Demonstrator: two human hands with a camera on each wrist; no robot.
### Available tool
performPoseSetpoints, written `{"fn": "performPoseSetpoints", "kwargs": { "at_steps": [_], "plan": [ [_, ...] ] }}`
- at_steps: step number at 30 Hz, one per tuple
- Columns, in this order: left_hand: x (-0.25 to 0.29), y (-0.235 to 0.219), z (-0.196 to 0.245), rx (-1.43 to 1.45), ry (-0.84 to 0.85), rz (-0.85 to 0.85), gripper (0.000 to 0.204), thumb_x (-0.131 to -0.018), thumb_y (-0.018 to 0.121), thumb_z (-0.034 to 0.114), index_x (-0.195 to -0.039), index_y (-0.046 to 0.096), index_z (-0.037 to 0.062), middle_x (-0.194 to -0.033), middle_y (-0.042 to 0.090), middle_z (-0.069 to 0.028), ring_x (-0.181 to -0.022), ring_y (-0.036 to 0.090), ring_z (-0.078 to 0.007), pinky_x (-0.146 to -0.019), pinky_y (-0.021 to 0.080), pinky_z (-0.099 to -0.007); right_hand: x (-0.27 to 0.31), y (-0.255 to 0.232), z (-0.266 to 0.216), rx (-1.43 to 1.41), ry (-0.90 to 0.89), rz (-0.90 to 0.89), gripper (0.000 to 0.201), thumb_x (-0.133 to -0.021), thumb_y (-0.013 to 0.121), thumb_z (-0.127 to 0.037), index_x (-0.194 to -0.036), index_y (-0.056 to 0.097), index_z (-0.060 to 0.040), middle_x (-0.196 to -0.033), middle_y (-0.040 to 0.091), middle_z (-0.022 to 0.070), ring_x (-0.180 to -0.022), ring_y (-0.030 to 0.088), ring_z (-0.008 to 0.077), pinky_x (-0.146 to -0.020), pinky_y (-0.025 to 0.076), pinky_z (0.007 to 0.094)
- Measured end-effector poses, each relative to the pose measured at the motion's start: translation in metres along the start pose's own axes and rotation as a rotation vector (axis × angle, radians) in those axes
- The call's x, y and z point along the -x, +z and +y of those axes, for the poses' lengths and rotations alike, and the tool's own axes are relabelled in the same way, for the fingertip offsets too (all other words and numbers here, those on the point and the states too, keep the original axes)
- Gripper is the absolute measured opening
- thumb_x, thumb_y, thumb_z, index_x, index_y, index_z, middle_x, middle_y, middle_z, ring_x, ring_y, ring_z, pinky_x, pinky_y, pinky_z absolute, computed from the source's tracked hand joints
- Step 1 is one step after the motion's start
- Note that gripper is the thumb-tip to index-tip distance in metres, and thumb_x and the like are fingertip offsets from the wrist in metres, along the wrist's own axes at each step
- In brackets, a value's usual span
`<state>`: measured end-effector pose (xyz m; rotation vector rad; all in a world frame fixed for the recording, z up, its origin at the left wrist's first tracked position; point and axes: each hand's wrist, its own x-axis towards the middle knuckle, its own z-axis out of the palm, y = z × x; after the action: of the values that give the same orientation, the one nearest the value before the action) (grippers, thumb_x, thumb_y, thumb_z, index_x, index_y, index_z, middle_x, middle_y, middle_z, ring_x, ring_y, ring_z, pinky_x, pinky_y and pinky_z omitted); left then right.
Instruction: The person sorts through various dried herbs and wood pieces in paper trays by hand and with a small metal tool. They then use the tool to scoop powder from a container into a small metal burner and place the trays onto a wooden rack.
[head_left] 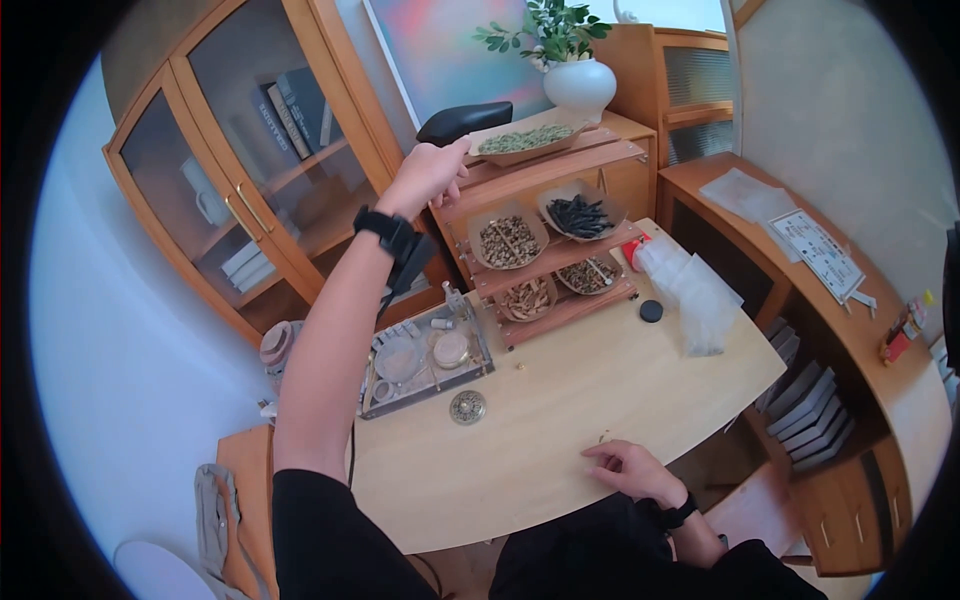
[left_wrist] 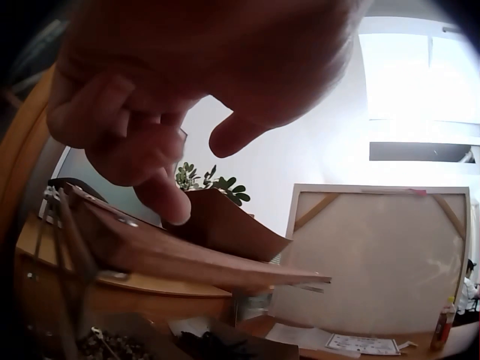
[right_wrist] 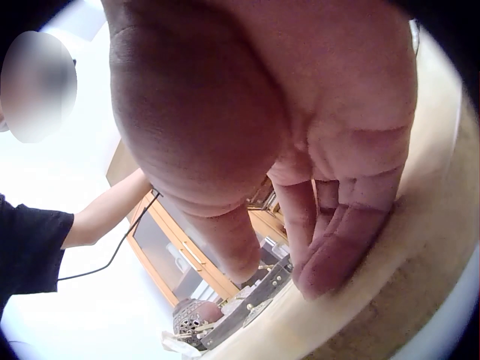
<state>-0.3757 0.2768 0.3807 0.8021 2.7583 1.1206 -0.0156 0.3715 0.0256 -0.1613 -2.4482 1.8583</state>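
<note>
My left hand reaches up to the left end of a brown paper tray on the top shelf of a wooden rack. Green dried herb fills that tray. In the left wrist view, the left thumb stands apart from the bent fingers, and one fingertip is right by the tray's side. My right hand rests near the table's front edge with relaxed fingers and nothing in them. Just beyond its fingertips lies a small dark scrap on the table.
Lower shelves hold trays of dark pods, mixed seeds and pale chips. A clear tray of jars, a round metal lid, a black cap and plastic bags lie on the table. A white vase stands behind.
</note>
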Motion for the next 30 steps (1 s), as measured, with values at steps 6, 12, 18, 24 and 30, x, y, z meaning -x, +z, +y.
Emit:
{"fn": "performPoseSetpoints", "kwargs": {
  "at_steps": [6,12,18,24,30],
  "plan": [
    [-0.045,0.023,0.005,0.116,-0.176,-0.133,0.044,-0.098,0.051,0.042,-0.109,0.065,0.0012,-0.061,0.061,-0.0013,-0.037,0.045,-0.0086,-0.037,0.029,-0.0262,0.004,-0.001,0.005,-0.052,-0.048,0.019,0.033,-0.091,0.075,-0.018,-0.120,0.070,-0.0026,-0.085,0.066,0.0049,-0.075,0.060,0.0114,-0.071,0.052,0.0264],
    [-0.025,0.006,-0.014,0.382,-0.110,-0.053,0.030,-0.095,0.060,0.034,-0.091,0.066,0.0051,-0.062,0.057,0.0016,-0.041,0.042,-0.0059,-0.040,0.032,-0.0249,0.006,-0.002,0.004,-0.123,-0.002,0.036,0.028,-0.094,0.073,-0.017,-0.118,0.072,-0.0023,-0.086,0.066,0.0015,-0.076,0.058,0.0082,-0.071,0.050,0.0245],
    [0.084,-0.022,-0.068,0.397,-0.004,0.042,0.031,-0.098,0.057,0.030,-0.079,0.060,0.0053,-0.058,0.056,-0.0014,-0.036,0.039,-0.0080,-0.034,0.027,-0.0255,0.003,-0.001,0.013,-0.182,0.047,0.026,0.026,-0.096,0.072,-0.018,-0.116,0.072,-0.0026,-0.088,0.068,0.0001,-0.078,0.060,0.0064,-0.072,0.051,0.0232],
    [0.263,0.008,-0.150,0.586,-0.150,0.068,0.026,-0.102,0.053,0.023,-0.081,0.060,0.0080,-0.059,0.056,-0.0018,-0.043,0.046,-0.0057,-0.039,0.032,-0.0205,0.001,0.001,0.010,-0.149,0.087,0.063,0.028,-0.097,0.071,-0.020,-0.118,0.071,-0.0016,-0.090,0.070,0.0010,-0.082,0.061,0.0068,-0.075,0.051,0.0238],
    [0.392,0.099,-0.211,0.655,-0.438,0.020,0.026,-0.103,0.051,0.019,-0.082,0.059,0.0071,-0.058,0.055,-0.0021,-0.046,0.050,-0.0050,-0.040,0.034,-0.0201,0.006,0.012,0.008,-0.138,0.108,0.176,0.031,-0.098,0.070,-0.019,-0.121,0.069,0.0013,-0.091,0.069,0.0010,-0.083,0.061,0.0071,-0.076,0.051,0.0236]
  ]
}}
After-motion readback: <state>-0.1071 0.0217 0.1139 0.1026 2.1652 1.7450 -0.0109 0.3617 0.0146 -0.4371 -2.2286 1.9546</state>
